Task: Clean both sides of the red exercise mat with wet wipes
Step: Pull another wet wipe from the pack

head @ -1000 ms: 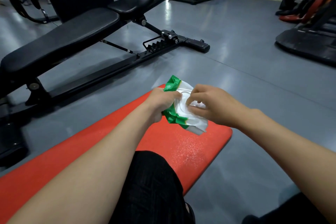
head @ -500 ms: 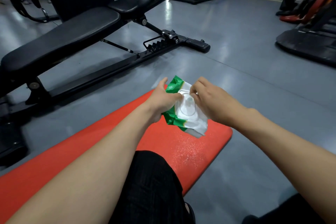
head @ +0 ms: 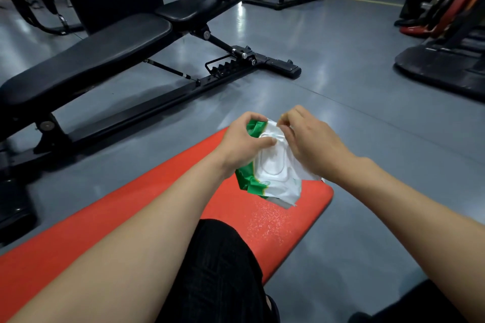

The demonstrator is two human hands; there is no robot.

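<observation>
The red exercise mat (head: 136, 207) lies flat on the grey floor, running from lower left to centre right. Above its far end I hold a green and white pack of wet wipes (head: 273, 173). My left hand (head: 244, 144) grips the pack's green side, thumb pressed on the white lid. My right hand (head: 312, 144) is on the pack's top right, fingers curled and pinching at the lid's upper edge. The lid looks closed; no wipe is out.
A black adjustable weight bench (head: 86, 60) stands just left of the mat, its base bar (head: 278, 65) reaching toward the centre. More gym machines (head: 446, 60) stand at the right. My black-trousered knee (head: 217, 257) rests on the mat.
My right hand has slid from the middle of the pack's lid up to its top edge. The left hand has kept its grip, and the pack has tilted slightly.
</observation>
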